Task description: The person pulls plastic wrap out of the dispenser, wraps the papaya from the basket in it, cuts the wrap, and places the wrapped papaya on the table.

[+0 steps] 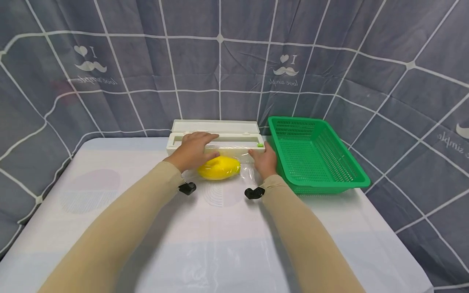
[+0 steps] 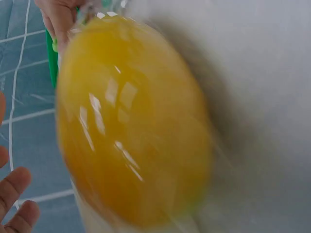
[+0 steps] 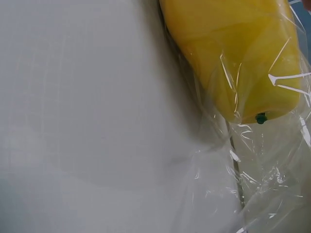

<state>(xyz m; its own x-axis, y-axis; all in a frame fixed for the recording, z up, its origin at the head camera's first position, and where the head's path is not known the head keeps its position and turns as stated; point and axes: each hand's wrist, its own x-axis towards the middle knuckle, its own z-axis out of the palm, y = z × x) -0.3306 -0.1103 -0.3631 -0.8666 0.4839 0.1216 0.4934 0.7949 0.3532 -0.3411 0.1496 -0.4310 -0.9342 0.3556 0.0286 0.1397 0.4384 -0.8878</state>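
Observation:
A yellow, mango-like fruit (image 1: 220, 168) with a small green stem end (image 3: 261, 118) lies on the table in front of a white cling film dispenser (image 1: 234, 151). Clear cling film (image 3: 272, 179) covers the fruit and bunches loosely past its stem end. The dispenser's lid (image 1: 216, 126) stands raised at the back. My left hand (image 1: 193, 151) is over the dispenser's left part, fingers extended and spread, thumb above the fruit. At the right end of the dispenser, my right hand (image 1: 266, 160) grips it, thumb at the front and fingers round the side.
A green plastic basket (image 1: 326, 185) stands on the table just right of my right hand. Grey gridded curtain (image 1: 198, 65) hangs behind and at both sides. A patterned white cloth (image 1: 198, 252) covers the table.

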